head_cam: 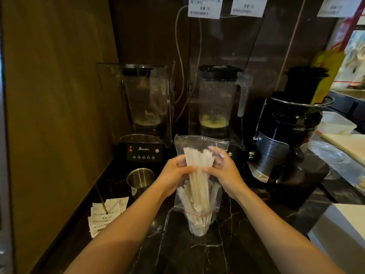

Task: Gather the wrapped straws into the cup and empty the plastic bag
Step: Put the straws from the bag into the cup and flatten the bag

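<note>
A clear plastic bag (pixel 199 143) stands upside down over a clear cup (pixel 199 227) on the dark marble counter. Its zip mouth rests around the cup's rim. Several white wrapped straws (pixel 197 180) fill the bag upright, and their lower ends reach down into the cup. My left hand (pixel 173 173) grips the bag and straws from the left side, at about mid-height. My right hand (pixel 224 169) grips the same bundle from the right, fingers pressed on the plastic.
A steel cup (pixel 140 179) stands left of the bag. Behind are two blenders (pixel 144 149) (pixel 215 107) and a black juicer (pixel 288 135) at right. Paper slips (pixel 107 211) lie at the counter's left edge. A white box corner (pixel 339 230) is at lower right.
</note>
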